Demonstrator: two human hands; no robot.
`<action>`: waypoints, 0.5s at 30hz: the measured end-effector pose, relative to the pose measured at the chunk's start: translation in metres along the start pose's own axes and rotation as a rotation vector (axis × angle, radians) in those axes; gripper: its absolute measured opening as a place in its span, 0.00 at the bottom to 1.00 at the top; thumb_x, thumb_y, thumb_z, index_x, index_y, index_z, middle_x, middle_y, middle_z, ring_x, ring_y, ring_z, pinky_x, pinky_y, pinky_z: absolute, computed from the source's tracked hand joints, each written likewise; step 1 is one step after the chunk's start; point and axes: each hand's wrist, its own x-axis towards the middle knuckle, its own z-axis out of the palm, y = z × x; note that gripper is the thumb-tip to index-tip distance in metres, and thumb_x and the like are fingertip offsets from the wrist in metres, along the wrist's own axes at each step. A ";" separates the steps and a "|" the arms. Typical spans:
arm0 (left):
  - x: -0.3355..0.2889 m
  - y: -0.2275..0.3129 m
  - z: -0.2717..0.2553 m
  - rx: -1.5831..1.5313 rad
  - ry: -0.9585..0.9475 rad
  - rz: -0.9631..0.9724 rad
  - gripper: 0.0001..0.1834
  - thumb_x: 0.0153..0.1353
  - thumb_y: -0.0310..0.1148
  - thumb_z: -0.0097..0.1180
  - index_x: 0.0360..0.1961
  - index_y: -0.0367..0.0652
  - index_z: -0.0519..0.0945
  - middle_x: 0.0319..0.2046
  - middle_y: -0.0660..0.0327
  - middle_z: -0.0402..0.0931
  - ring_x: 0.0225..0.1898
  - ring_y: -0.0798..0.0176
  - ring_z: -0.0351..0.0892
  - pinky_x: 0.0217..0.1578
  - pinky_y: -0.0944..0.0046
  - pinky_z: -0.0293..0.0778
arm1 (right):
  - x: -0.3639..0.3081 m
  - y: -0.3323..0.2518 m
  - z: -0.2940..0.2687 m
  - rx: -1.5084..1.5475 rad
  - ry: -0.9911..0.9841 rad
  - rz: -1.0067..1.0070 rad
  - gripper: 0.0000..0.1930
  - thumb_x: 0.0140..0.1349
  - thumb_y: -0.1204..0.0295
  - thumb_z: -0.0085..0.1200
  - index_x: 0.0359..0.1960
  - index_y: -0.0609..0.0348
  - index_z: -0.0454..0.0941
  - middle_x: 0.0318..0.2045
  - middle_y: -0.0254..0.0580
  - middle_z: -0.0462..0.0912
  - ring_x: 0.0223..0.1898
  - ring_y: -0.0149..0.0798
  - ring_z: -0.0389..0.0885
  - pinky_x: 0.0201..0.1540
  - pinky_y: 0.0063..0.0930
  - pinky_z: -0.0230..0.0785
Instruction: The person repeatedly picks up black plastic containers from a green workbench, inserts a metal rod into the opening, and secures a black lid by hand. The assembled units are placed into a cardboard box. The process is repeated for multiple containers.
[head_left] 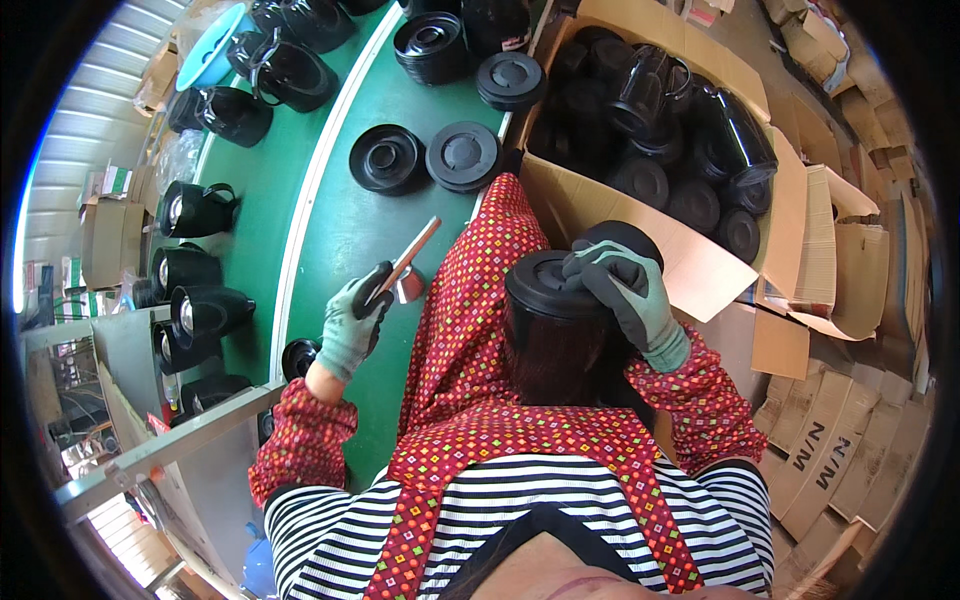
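In my gloved left hand point(352, 318) is a slim wooden-handled tool point(412, 254), its kind not clear, angled up and to the right. A small shiny metal piece point(408, 286) shows beside it on the green surface. On my lap stands a dark jug point(555, 355) with a round black lid point(548, 284) on top. The bent fingers of my gloved right hand point(628, 293) grip the lid's right side. Behind that hand is another round black part point(625, 240), partly covered.
The green table point(330, 235) bears black lids point(464, 156), a black ring-shaped part point(386, 158) and several black jugs point(208, 312). At the right stands an open carton point(600, 205) full of black jugs and lids. Flattened cardboard point(825, 450) lies at lower right. A metal rail point(170, 450) runs at lower left.
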 end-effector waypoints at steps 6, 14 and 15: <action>0.023 0.155 -0.027 -0.030 -0.103 0.007 0.28 0.62 0.16 0.62 0.65 0.35 0.79 0.50 0.42 0.84 0.40 0.53 0.86 0.44 0.57 0.81 | 0.053 -0.065 -0.012 -0.598 -0.158 -0.443 0.24 0.55 0.68 0.73 0.56 0.52 0.86 0.62 0.49 0.81 0.67 0.59 0.76 0.73 0.55 0.63; 0.099 0.233 -0.010 -0.117 -0.517 0.480 0.39 0.60 0.51 0.70 0.65 0.33 0.79 0.56 0.41 0.81 0.49 0.50 0.87 0.47 0.54 0.82 | 0.126 0.003 -0.031 -0.520 -0.237 -0.609 0.17 0.63 0.69 0.64 0.53 0.61 0.84 0.51 0.52 0.82 0.53 0.55 0.81 0.65 0.52 0.68; 0.108 0.231 0.001 -0.136 -0.470 0.594 0.39 0.61 0.51 0.69 0.65 0.32 0.79 0.57 0.39 0.80 0.53 0.45 0.85 0.52 0.49 0.80 | 0.124 0.018 -0.032 -0.506 -0.235 -0.637 0.17 0.65 0.70 0.62 0.54 0.63 0.83 0.54 0.53 0.81 0.55 0.56 0.80 0.66 0.52 0.68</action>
